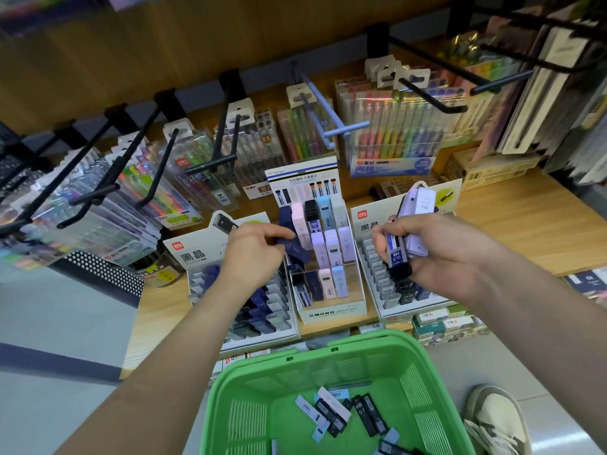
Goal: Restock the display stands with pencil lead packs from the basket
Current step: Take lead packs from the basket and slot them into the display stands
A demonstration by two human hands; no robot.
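At the middle stand (331, 315), twelve o'clock from the green basket (328, 354), the left hand (256, 247) pinches a navy lead pack (292, 246) over its nine-o'clock column. At three o'clock, the right hand (437, 257) has its fingers (382, 244) clamped round a fanned bundle of packs (399, 256). More spare packs (341, 413) lie in the basket.

That loosely fanned bundle could probably shed a pack onto the right stand (377, 290). The navy pack might also land in the wrong colour column.

The middle stand reads "MONO graph MG". The left stand (197, 257) and the right one show "deli" and 黑晶. The bundle shows "0.5 HB" and "HB", and one basket pack "HB 0.7".
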